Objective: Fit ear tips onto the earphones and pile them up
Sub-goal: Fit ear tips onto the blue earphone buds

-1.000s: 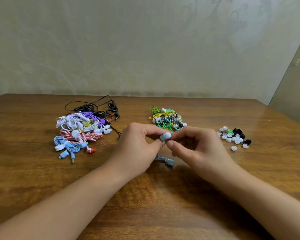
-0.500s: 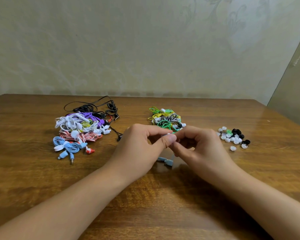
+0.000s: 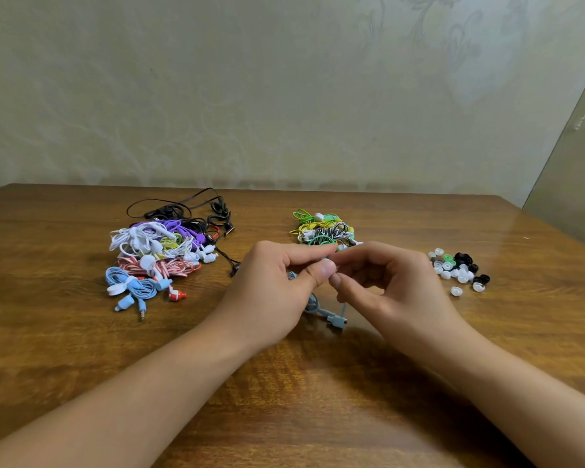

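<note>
My left hand [image 3: 277, 288] and my right hand [image 3: 389, 288] meet fingertip to fingertip over the middle of the wooden table [image 3: 81, 349]. Between thumb and forefinger my left hand pinches an earbud of a light blue earphone; the bud is almost hidden. My right hand's curled fingers pinch at the same spot. The blue cable and plug [image 3: 331, 317] hang down onto the table below the hands. A small heap of white, black and green ear tips [image 3: 460, 268] lies to the right.
A large pile of bundled earphones [image 3: 156, 255] in white, purple, black, red and blue lies at the left. A smaller green, yellow and black pile [image 3: 321, 229] sits behind my hands. A wall closes the table's far edge.
The pale blue bud that showed between my fingertips is now covered by my left thumb. Both hands have closed tighter together; the cable below shifted slightly.
</note>
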